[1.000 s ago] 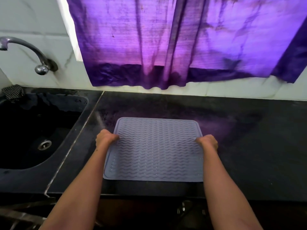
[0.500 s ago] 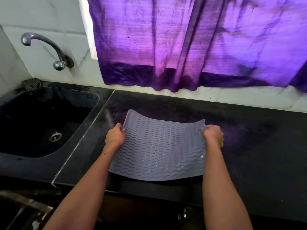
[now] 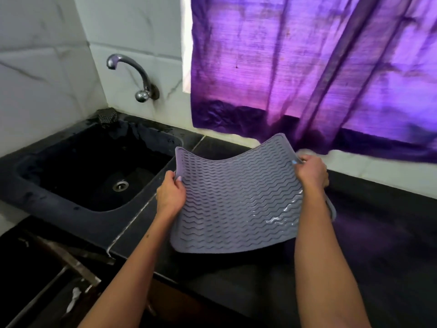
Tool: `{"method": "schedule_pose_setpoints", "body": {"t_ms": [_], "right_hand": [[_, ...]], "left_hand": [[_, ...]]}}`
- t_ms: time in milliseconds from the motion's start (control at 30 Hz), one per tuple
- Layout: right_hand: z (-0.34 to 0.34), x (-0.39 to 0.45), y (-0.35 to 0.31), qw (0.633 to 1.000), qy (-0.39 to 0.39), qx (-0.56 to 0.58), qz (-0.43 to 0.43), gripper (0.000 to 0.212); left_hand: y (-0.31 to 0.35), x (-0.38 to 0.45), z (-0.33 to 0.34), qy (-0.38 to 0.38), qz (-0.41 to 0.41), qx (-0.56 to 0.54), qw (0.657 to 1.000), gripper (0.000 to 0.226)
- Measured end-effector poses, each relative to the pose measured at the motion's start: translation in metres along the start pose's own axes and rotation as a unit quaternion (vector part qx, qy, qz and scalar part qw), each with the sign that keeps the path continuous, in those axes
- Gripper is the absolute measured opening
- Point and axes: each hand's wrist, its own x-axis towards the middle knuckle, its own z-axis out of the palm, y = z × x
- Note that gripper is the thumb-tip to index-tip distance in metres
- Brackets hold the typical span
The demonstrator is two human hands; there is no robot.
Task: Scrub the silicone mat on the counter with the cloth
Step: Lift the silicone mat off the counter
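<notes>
- Mat (image 3: 236, 204) — grey silicone with wavy ridges — hangs in the air above the dark worktop (image 3: 378, 233), sagging in the middle, its far edge curled up toward the purple curtain (image 3: 307, 67) at twelve o'clock.
- Left hand (image 3: 170, 194) pinches the mat's nine o'clock edge, thumb on the ridged face; right hand (image 3: 311, 172) grips the three o'clock edge the same way, fingers curled behind.
- Wet sheen shows on the ridges toward four o'clock, so the silicone is probably slick — a light pinch could slide off and let one side drop.
- Floppy as it is, the mat could fold on itself or swing if either hand eases, and pooled water could run off its lower edge onto the worktop or down the cabinet front.
- Sink (image 3: 94, 176) lies at nine o'clock with the tap (image 3: 132, 69) behind it; if the mat is carried that way, its loose far corner might catch the sink rim or the tap.
- Raised far edge sits close to the curtain hem, and any higher lift risks brushing wet silicone against the fabric.
- No cloth that I can be sure of is in view, though a dark checked object (image 3: 107, 117) sits at the sink's back corner, so scrubbing looks some way off.
</notes>
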Motion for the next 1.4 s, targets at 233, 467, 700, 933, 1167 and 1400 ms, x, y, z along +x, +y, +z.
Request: {"method": "schedule_pose_setpoints", "body": {"t_ms": [233, 467, 700, 933, 1167, 1400], "right_hand": [[0.065, 0.035, -0.077, 0.993, -0.033, -0.048, -0.098, 0.025], [0.136, 0.071, -0.136, 0.98, -0.053, -0.081, -0.176, 0.026], [0.191, 0.108, -0.171, 0.96, -0.111, -0.091, -0.242, 0.023], [0.247, 0.13, -0.176, 0.945, -0.173, -0.109, -0.255, 0.023], [0.291, 0.144, -0.154, 0.945, -0.184, -0.119, -0.244, 0.023], [0.317, 0.152, -0.136, 0.951, -0.168, -0.12, -0.229, 0.022]], "left_hand": [[-0.011, -0.01, -0.012, 0.054, -0.057, -0.137, 0.987, 0.015], [-0.018, -0.017, 0.005, 0.041, -0.101, -0.278, 0.954, 0.004], [-0.013, -0.016, 0.013, 0.02, -0.194, -0.405, 0.893, 0.007], [-0.018, 0.002, 0.024, 0.043, -0.274, -0.414, 0.867, 0.006], [-0.031, 0.009, 0.033, 0.056, -0.342, -0.391, 0.853, 0.008], [-0.038, 0.007, 0.029, 0.042, -0.406, -0.421, 0.81, 0.016]]}}
